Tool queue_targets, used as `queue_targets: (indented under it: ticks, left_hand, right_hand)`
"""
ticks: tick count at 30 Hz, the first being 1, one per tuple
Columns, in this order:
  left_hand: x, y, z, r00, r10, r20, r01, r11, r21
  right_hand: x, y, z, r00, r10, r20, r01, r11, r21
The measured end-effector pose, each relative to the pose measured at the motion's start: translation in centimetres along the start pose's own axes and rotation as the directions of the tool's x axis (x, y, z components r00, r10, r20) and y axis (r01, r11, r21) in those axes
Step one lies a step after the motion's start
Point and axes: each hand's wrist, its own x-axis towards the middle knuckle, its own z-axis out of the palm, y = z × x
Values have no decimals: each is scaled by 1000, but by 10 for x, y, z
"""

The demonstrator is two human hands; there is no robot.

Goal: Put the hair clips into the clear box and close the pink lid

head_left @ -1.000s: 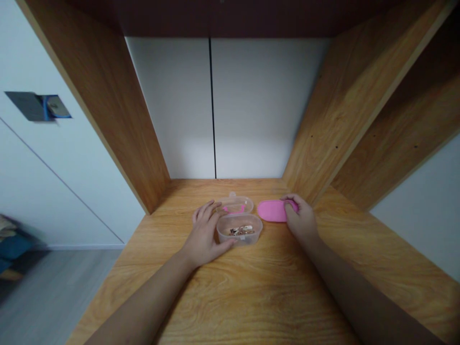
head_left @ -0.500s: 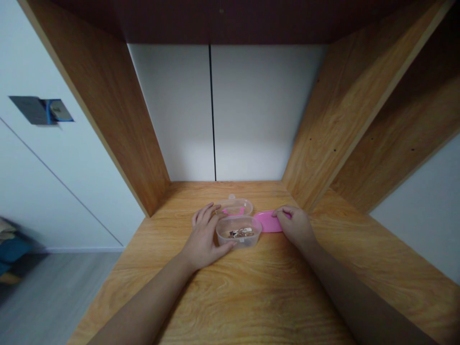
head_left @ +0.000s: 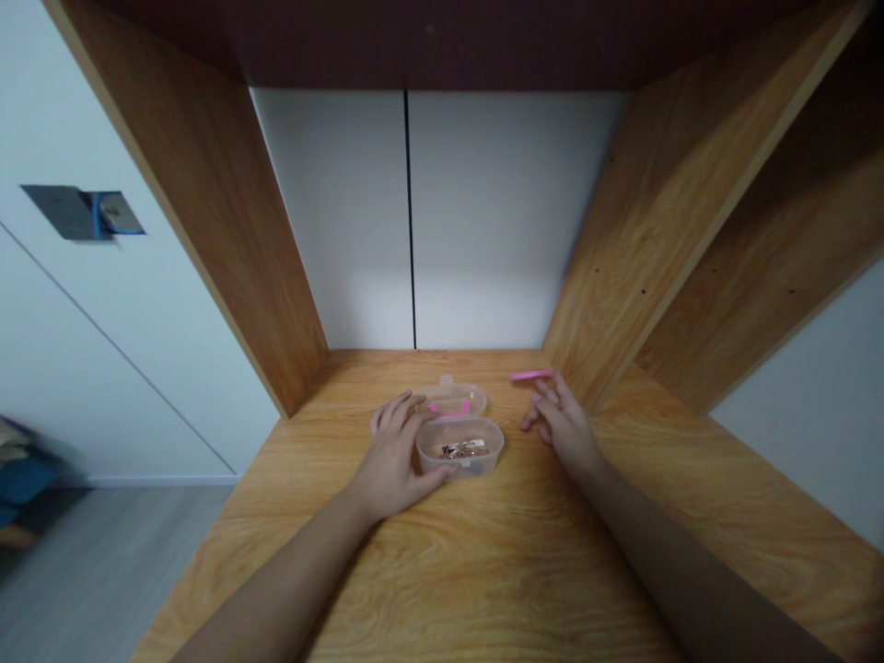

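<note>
A transparent plastic box stands on the wooden desktop, holding small metal pieces. Its transparent lid lies open behind it, with a bit of pink inside. My left hand cups the box's left side, the thumb along its front. To the right, my right hand raises a flat pink oval piece between its fingertips. That piece stands edge-on, so its face is hidden, and it is apart from the box.
Wooden side panels flank the desktop, and a white back panel with a dark vertical seam rises behind it. Past the desk's left edge lie a grey floor and a blue object.
The pink piece has risen off the desktop and turned from lying flat to edge-on in my right hand's fingertips. My left hand and the box have not visibly moved.
</note>
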Motion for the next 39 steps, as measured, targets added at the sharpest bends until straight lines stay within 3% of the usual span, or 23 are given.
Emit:
queue_targets:
  ticks: [2,5,10,14,16,20,24,28,34,39]
  left_hand:
    - [0,0,-1,1000,0,3,0,1000,-2]
    - [0,0,-1,1000,0,6,1,1000,-8]
    - [-1,-1,1,1000,1,1,-1,1000,-17]
    - [-1,-1,1,1000,3,-9,-3,1000,-13]
    - [-1,-1,1,1000,2,-13,-2,1000,-8]
    - [-1,0,0,1000,4,-9,-4,1000,-8]
    - [-1,-1,0,1000,0,-6,0,1000,-9]
    - [-1,-1,1,1000,1,-7,-1,1000,-11]
    - [-2,1,0,1000,-10,-28,10,1000,-3]
    - [-2,1,-1,999,-49,-6,49,999,-17]
  right_hand:
    - [-1,-3,2,997,57,58,-63,992,107]
    - [-4,-5,2,990,88,114,-102,988,119]
    - [-8,-3,-1,988,67,136,-65,998,-26]
    - [-10,-2,-1,983,-18,184,54,980,-190]
    - [-10,-4,-1,972,-108,208,171,934,-314]
    - [-9,-7,-3,901,-227,371,410,726,-552]
    - [-9,-5,-2,894,-215,394,438,611,-660]
    - [-11,-7,0,864,-260,431,490,631,-601]
    - [-21,-25,3,745,-253,617,577,710,-405]
    - [-26,-31,3,738,-207,642,539,754,-377]
